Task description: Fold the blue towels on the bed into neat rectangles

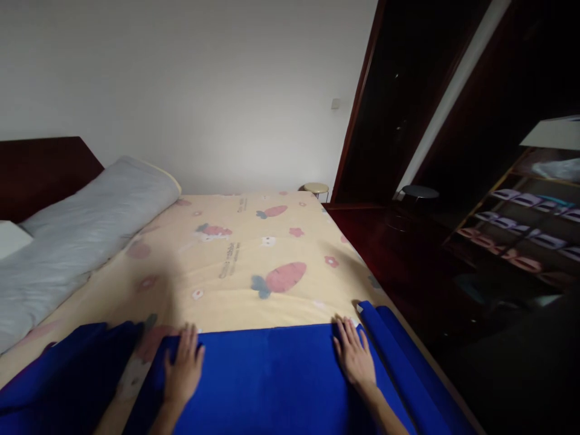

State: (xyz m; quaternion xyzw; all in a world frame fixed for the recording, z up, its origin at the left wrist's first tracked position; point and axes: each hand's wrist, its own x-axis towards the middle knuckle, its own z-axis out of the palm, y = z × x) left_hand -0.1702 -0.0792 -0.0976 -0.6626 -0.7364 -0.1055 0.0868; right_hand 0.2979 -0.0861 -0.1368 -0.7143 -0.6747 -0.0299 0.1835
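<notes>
A blue cloth [267, 374], folded into a flat panel with a straight far edge, lies on the bed in front of me. My left hand [185, 365] rests flat on its far left corner, fingers stretched out. On the far right corner lies my right hand [354, 353], palm down with the fingers a little apart. Beside the right hand run long narrow blue folds [385, 356] with a small white tag at the far end. Left of the panel is a crumpled dark blue cloth [77, 368].
The bed sheet [244, 241] is cream with carrot prints. A grey pillow [99, 211] leans by the dark headboard [45, 169]. Beyond the bed stand a yellow stool [316, 188] and a dark stool [420, 192]. A shoe rack [502, 181] is at the right.
</notes>
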